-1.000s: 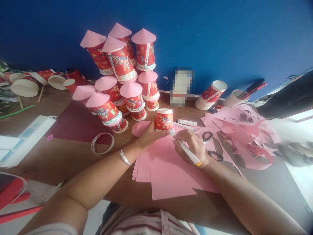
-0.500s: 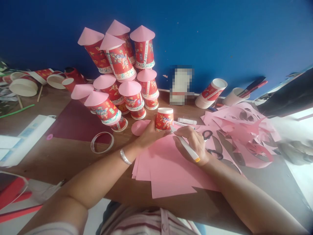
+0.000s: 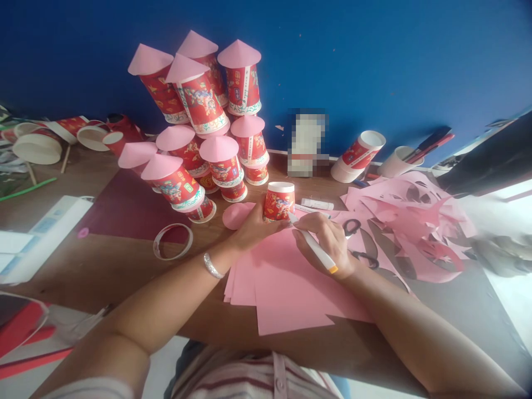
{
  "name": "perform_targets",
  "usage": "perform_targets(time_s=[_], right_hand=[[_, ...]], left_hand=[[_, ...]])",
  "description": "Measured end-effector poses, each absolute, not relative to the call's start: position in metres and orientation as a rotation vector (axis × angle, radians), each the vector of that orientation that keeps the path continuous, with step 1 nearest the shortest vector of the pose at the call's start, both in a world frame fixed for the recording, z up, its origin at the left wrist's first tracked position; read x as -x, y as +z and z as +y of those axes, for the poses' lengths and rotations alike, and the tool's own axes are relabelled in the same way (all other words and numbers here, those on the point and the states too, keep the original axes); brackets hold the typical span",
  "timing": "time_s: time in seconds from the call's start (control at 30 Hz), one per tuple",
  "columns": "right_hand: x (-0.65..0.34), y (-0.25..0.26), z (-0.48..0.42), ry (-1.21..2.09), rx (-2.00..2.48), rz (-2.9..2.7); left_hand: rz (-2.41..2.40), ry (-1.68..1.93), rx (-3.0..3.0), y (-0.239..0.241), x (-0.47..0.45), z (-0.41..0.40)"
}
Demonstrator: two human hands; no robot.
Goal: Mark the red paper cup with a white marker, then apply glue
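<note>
My left hand (image 3: 253, 226) is closed around the lower left side of a red patterned paper cup (image 3: 279, 204), whose white end faces up. Between the fingers of my right hand (image 3: 328, 238) is a white marker (image 3: 318, 250) with a yellow end. Its tip meets the lower right side of the cup, close to the left fingertips; the exact contact is too small to make out. Both hands are above a stack of pink paper sheets (image 3: 291, 299). A pink paper cone (image 3: 236, 215) lies just behind my left hand.
Stacked red cups with pink cone tops (image 3: 201, 102) stand at the back left. Tape roll (image 3: 173, 242), glue stick (image 3: 316, 204), scissors (image 3: 366, 259) and pink paper scraps (image 3: 419, 221) lie around. A pen cup (image 3: 401, 162) stands by the blue wall (image 3: 374, 66).
The view has shifted very slightly. Both hands keep their hold on the cup and the marker, with almost no visible movement.
</note>
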State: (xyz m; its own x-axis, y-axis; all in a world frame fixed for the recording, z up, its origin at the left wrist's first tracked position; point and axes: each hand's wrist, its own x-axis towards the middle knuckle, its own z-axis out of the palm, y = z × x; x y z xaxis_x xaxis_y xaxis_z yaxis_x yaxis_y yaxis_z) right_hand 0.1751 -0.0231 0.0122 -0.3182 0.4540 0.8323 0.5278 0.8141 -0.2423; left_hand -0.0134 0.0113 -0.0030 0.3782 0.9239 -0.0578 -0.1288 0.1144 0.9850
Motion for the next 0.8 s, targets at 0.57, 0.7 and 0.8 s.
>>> perform_targets(time_s=[0.57,0.7,0.8], right_hand=[[-0.1764,0.0071,-0.0206,-0.096,0.748,-1.975],[-0.1759,0.0068,-0.0196,-0.100,0.772,-1.945],[-0.1762,0.0064,-0.0197,-0.100,0.783,-1.943]], left_hand=[[0.889,0.907,-1.254,0.0001,0.0145,0.0104],[0.841,0.899,-1.239,0.0013,0.0141,0.0104],[0.831,0.907,-1.217,0.0016,0.0137,0.0107]])
